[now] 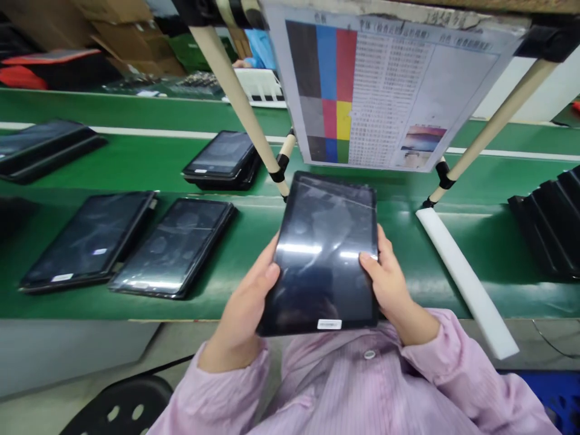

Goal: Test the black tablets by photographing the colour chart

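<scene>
as left hand and right hand grip a tablet at both edges, a green belt lies beyond.

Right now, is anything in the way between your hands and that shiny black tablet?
No, nothing visible stands between them. The left hand and the right hand are both touching the black tablet directly, holding it by its two side edges.

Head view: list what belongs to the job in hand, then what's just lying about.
Job in hand: the black tablet, the left hand, the right hand.
Just lying about: the other tablets on the green conveyor belt, the hanging colour chart, the white foam strip, the black slotted rack.
</scene>
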A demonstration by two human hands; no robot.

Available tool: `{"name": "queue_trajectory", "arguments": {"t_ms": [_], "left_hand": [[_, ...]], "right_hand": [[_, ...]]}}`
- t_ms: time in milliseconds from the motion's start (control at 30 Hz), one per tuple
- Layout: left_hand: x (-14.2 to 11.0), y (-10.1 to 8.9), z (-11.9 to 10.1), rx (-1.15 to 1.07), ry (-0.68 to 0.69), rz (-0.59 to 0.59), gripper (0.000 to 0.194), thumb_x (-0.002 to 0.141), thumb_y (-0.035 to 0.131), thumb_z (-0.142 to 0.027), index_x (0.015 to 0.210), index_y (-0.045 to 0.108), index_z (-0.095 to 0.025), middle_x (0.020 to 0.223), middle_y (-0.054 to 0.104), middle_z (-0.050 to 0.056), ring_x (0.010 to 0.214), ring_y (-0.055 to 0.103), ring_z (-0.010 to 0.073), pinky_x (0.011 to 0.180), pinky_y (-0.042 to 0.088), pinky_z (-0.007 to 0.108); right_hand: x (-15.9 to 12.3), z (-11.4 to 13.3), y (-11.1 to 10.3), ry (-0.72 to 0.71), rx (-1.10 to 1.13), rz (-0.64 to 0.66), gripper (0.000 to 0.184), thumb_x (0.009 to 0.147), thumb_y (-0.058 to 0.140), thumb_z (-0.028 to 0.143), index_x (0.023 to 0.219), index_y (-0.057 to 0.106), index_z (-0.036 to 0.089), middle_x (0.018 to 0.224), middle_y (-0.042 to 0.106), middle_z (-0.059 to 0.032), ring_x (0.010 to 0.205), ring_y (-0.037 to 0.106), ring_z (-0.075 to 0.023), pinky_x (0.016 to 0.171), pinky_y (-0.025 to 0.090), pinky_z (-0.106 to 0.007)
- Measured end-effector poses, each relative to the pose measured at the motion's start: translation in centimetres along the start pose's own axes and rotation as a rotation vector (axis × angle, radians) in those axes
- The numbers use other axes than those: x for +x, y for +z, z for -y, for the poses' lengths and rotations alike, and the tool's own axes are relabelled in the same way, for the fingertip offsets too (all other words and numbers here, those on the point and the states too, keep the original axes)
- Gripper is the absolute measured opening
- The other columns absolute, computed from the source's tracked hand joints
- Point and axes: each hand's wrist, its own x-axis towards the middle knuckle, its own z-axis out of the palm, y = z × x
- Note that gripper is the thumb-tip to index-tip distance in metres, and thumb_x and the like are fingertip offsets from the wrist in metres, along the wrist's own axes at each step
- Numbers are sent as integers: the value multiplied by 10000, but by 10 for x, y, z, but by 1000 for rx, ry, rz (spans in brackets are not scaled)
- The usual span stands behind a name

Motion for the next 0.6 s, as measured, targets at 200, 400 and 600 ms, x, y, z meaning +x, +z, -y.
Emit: {"name": "queue_trajectory", "arguments": {"t_ms": [200,400,600], "left_hand": [[32,-45,41,231,-108,-129,897,780,755,-758,1494,637,-229,1649,528,86,1600,361,376,1338,255,483],[41,-35,56,-36,-256,-93,859,776,754,-766,1445,670,-234,1468,702,95,1440,582,396,1198,493,516],[27,-21,45,-53,-269,-155,685,836,773,-600,1434,681,-279,1452,718,29,1433,594,359,1215,488,480]], "right_hand": [[19,-30,31,152,-196,60,951,917,639,479,1722,176,278,1753,237,-100,1672,143,-304,1373,123,-569],[8,-47,42,221,-4,118,1110,898,607,707,1734,65,218,1817,30,-73,1694,17,-236,1383,42,-479],[-5,-43,37,202,169,119,1167,858,627,791,1733,95,232,1815,5,-37,1691,-3,-221,1386,22,-453]]}}
